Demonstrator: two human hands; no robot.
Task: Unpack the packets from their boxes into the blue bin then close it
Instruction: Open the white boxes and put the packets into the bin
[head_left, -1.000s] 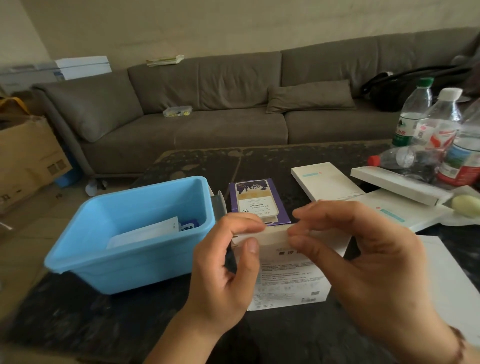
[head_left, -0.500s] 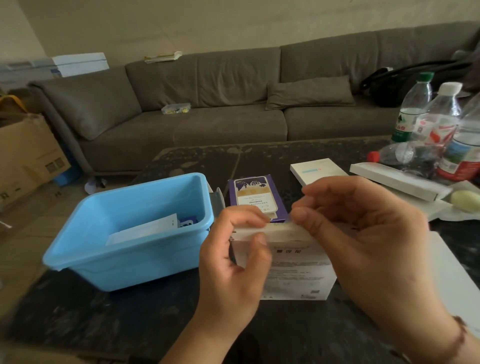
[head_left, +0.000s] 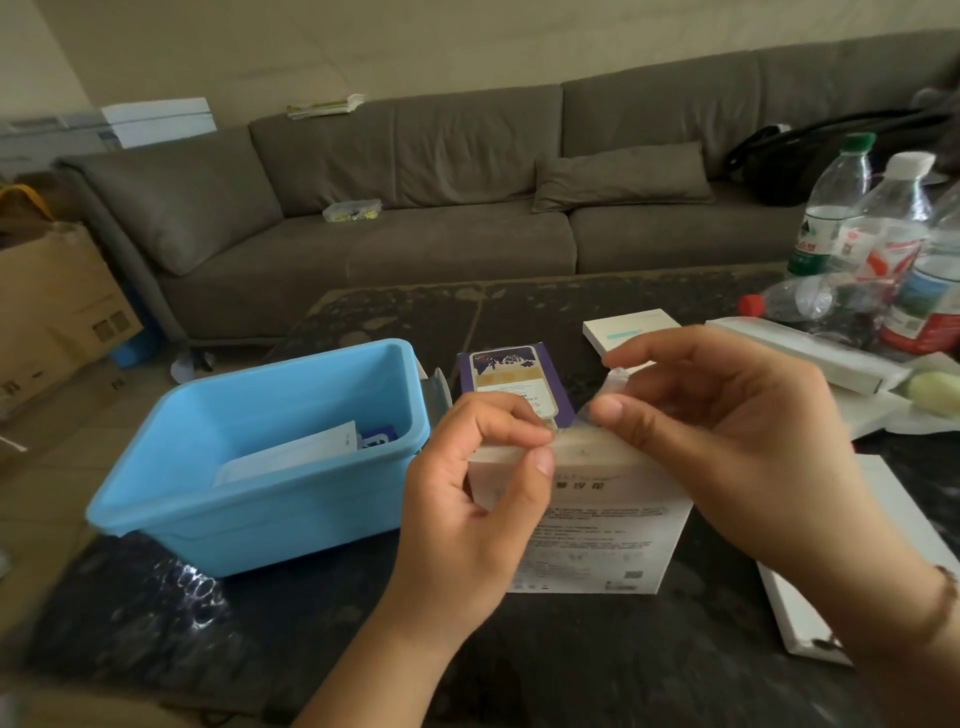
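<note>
At centre left I see the blue bin (head_left: 260, 467) on the dark surface (head_left: 571, 665), packets (head_left: 291, 454) inside. My left hand (head_left: 467, 499) pinches the white box (head_left: 597, 525) top edge at centre frame; my right hand (head_left: 727, 447) pinches its clear seal.

Blue bin (head_left: 270, 499) stands open-topped; bottles (head_left: 878, 249) crowd the table's (head_left: 519, 670) far right.

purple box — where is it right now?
Head view, centre: the purple box lies flat on the dark table, just right of the blue bin, behind the hand-held white box.
</note>
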